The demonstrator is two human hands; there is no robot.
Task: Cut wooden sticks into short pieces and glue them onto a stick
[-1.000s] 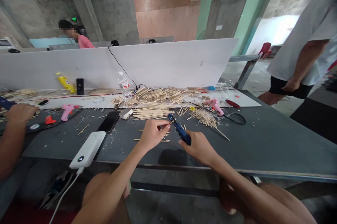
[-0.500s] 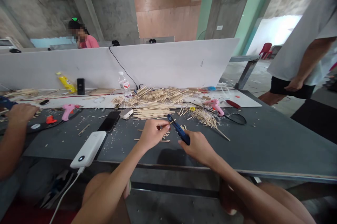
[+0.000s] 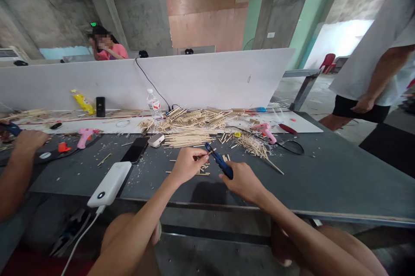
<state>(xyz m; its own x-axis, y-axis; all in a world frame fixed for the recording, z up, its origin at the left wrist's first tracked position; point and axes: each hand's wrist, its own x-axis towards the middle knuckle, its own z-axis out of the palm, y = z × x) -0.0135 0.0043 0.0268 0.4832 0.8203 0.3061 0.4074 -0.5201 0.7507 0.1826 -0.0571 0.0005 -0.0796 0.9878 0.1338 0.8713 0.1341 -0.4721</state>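
The left hand (image 3: 186, 164) was positioned above the near half of the desk (image 3: 324, 181). Its fingers were pinched closed on a thin wooden stick (image 3: 208, 153), which projected to the right from the fingertips. The right hand (image 3: 243, 180) was just beside it. Its fingers were wrapped closed around the handles of a blue-handled tool (image 3: 221, 162). The tool was angled up and to the left, and its dark tip met the free end of the stick. Whether the tip was clamped on the stick could not be determined. Both items were held clear of the desk surface, roughly midway between the two hands.

Several loose short sticks (image 3: 201, 171) lay on the desk directly below the hands. A bundle of long sticks (image 3: 188, 139) lay just beyond them, with a heap of assembled stick frames (image 3: 194, 118) behind it. A white power bank (image 3: 110, 178) with a cable sat near the front edge, to the left. A black phone (image 3: 135, 150) lay beyond it. A pink glue gun (image 3: 265, 130) lay to the right of the bundle, and a second pink glue gun (image 3: 83, 135) lay far left. A water bottle (image 3: 153, 105) stood against the white partition (image 3: 210, 77).

A co-worker's hand (image 3: 29, 140) rested on the desk at the far left. Another person (image 3: 372, 73) stood at the right, well apart from the hands.
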